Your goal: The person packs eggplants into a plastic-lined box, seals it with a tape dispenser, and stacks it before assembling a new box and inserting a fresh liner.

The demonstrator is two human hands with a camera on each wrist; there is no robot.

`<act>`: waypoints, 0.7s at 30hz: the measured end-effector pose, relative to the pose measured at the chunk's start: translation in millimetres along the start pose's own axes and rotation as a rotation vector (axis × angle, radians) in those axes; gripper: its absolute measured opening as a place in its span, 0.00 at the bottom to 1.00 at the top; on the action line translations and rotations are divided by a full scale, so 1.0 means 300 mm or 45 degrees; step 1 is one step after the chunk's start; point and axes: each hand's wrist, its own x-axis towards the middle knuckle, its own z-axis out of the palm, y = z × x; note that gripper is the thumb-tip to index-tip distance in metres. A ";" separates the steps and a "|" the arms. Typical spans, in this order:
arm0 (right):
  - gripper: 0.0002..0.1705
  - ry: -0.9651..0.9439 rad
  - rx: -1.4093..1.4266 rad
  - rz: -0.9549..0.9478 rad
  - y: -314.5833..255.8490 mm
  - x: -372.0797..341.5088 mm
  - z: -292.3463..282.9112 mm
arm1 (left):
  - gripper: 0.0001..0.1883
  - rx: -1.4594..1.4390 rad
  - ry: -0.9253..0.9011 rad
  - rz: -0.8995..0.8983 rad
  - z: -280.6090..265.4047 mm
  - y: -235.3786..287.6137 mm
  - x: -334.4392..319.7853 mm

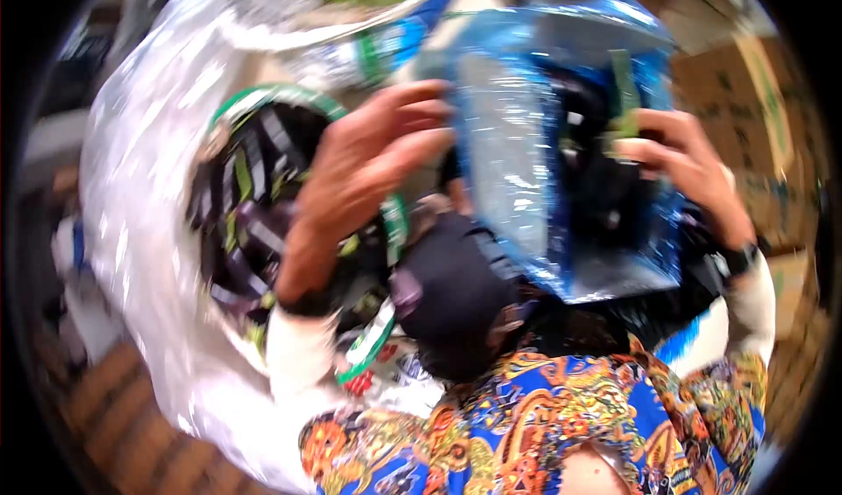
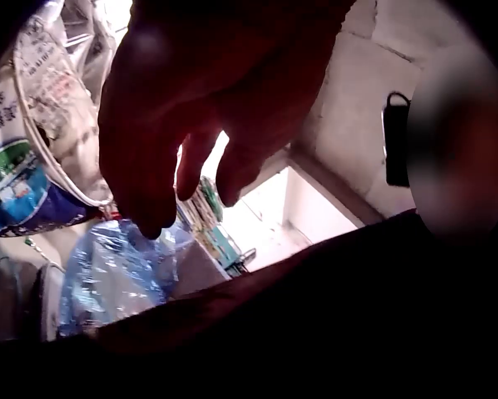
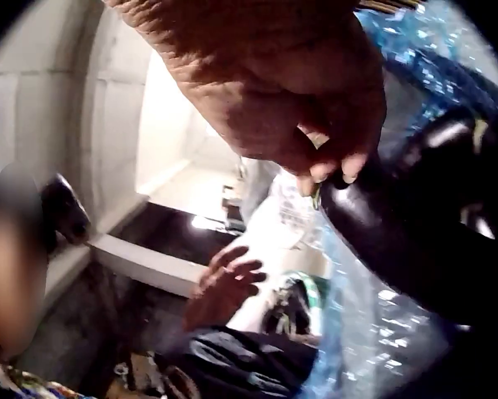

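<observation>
And here's the head view, peering steeply down from above, the patterned garment (image 1: 526,434) along its bottom edge, both the left hand (image 1: 355,170) and the right hand (image 1: 684,153) below the lens, dark rounded corners all round! Over to the left wrist: very close, its hand crowding the top, looking past the fingers to the blue bag (image 1: 509,144) low and left. Now the right wrist, tighter on the bag, facing across towards the left hand farther off. All three share that bag; head and right wrist share the green-rimmed sack (image 1: 272,97) too.
</observation>
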 end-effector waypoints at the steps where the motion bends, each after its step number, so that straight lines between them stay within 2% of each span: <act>1: 0.16 0.149 0.071 -0.123 -0.069 -0.034 0.006 | 0.21 0.019 -0.124 0.105 0.007 -0.023 0.023; 2: 0.17 0.154 0.012 -0.166 -0.088 -0.041 -0.034 | 0.23 0.000 -0.219 0.060 0.032 -0.002 0.033; 3: 0.18 0.161 -0.047 -0.209 -0.105 -0.046 -0.075 | 0.26 0.063 -0.286 0.164 0.060 -0.005 0.052; 5: 0.21 0.238 -0.039 -0.209 -0.163 -0.075 -0.117 | 0.43 0.524 -0.195 0.758 0.147 -0.016 0.089; 6: 0.23 0.237 -0.017 -0.214 -0.228 -0.080 -0.123 | 0.52 0.483 -0.209 0.602 0.189 0.027 0.080; 8: 0.24 0.257 0.013 -0.297 -0.326 -0.069 -0.107 | 0.52 0.532 0.085 0.817 0.234 0.098 0.061; 10: 0.22 0.246 0.046 -0.536 -0.371 -0.014 -0.071 | 0.47 0.149 0.033 0.772 0.216 0.150 0.067; 11: 0.22 0.236 0.055 -0.654 -0.378 0.017 -0.031 | 0.41 0.205 0.115 0.630 0.187 0.173 0.044; 12: 0.23 0.201 0.111 -0.639 -0.401 0.046 0.002 | 0.37 0.298 0.270 0.630 0.150 0.177 0.017; 13: 0.24 0.167 0.167 -0.623 -0.423 0.075 0.034 | 0.36 0.315 0.322 0.454 0.093 0.179 -0.023; 14: 0.25 0.232 -0.045 -0.775 -0.441 0.077 0.107 | 0.34 0.331 0.375 0.275 0.028 0.179 -0.075; 16: 0.27 0.028 -0.169 -0.562 -0.358 0.084 0.112 | 0.32 0.270 0.660 -0.001 -0.103 0.138 -0.195; 17: 0.22 -0.230 -0.220 -0.554 -0.276 0.113 0.088 | 0.34 0.315 0.726 -0.030 -0.174 0.081 -0.263; 18: 0.14 -0.287 -0.158 -0.417 -0.193 0.103 0.104 | 0.35 0.365 0.790 -0.060 -0.245 0.011 -0.334; 19: 0.11 -0.286 -0.200 -0.329 -0.132 0.089 0.112 | 0.36 0.399 0.858 -0.208 -0.296 -0.048 -0.414; 20: 0.12 -0.329 -0.440 -0.365 -0.079 0.091 0.100 | 0.37 0.435 0.921 -0.359 -0.339 -0.105 -0.500; 21: 0.15 -0.273 -0.780 -0.488 0.018 0.096 0.086 | 0.38 0.573 0.971 -0.462 -0.387 -0.170 -0.585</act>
